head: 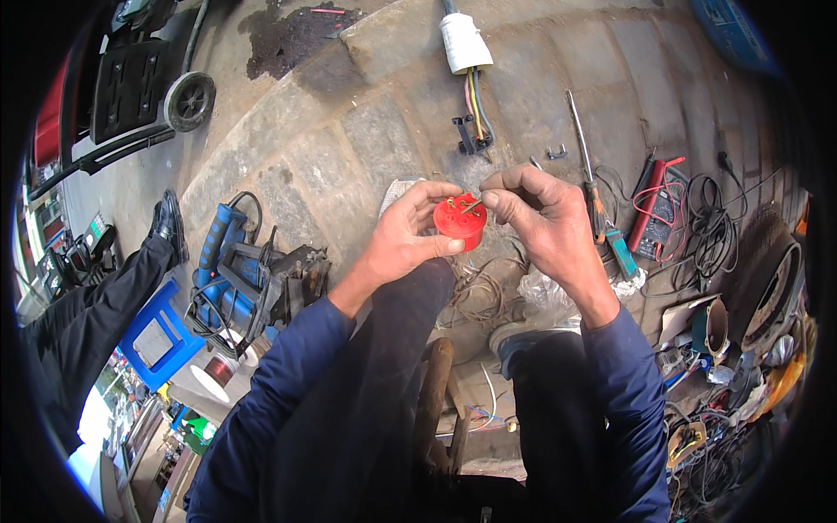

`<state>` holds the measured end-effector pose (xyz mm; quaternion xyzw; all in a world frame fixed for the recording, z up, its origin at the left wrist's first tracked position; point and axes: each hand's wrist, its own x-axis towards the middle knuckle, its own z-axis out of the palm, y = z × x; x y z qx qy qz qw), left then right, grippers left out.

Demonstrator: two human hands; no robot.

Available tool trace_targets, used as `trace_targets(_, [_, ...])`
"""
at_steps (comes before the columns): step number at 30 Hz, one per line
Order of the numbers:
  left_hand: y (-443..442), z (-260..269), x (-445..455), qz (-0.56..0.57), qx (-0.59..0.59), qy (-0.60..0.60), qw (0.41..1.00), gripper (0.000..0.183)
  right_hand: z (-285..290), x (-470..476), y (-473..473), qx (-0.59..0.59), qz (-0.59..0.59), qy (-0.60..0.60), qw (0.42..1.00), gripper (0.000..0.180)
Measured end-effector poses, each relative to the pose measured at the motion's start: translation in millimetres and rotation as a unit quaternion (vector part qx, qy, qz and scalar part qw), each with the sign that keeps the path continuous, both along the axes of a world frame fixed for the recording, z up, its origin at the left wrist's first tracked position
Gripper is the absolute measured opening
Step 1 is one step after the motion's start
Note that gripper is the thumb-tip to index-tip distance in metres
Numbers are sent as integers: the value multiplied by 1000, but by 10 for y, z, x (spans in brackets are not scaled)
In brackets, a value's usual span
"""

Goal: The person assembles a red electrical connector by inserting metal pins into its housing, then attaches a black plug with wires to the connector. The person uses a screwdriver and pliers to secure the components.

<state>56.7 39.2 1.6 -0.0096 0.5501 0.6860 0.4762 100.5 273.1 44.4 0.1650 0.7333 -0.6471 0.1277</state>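
Observation:
My left hand [413, 230] grips a round red plastic plug insert [460, 229] by its side, thumb along the near edge. Several brass-coloured terminals stand on its upper face. In my right hand [539, 212], thumb and forefinger pinch a small brass-coloured metal pin [471, 207], its free end over the red face. Whether the pin touches the insert I cannot tell. Beyond both hands lies a white plug housing [465, 44] on a cable. Pink, yellow and grey wires [479, 104] run from it to a black plastic clamp piece [465, 134] on the paving.
To the right lie a long screwdriver [580, 140], a red multimeter [660, 219] with leads, and coiled black cable [709, 219]. A blue power tool [219, 281] and blue stool [157, 340] stand left, beside another person's leg [111, 281]. Loose cord [480, 294] lies below my hands.

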Motion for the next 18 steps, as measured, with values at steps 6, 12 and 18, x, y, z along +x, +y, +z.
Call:
trace_targets(6, [-24, -92, -100, 40, 61, -127, 989, 64, -58, -113, 165, -60, -92, -39, 993, 25])
trace_targets(12, [-12, -33, -146, 21, 71, -128, 989, 70, -54, -114, 287, -73, -90, -22, 993, 24])
trace_targets(18, [39, 35, -164, -55, 51, -25, 997, 72, -36, 21, 337, -112, -57, -32, 992, 21])
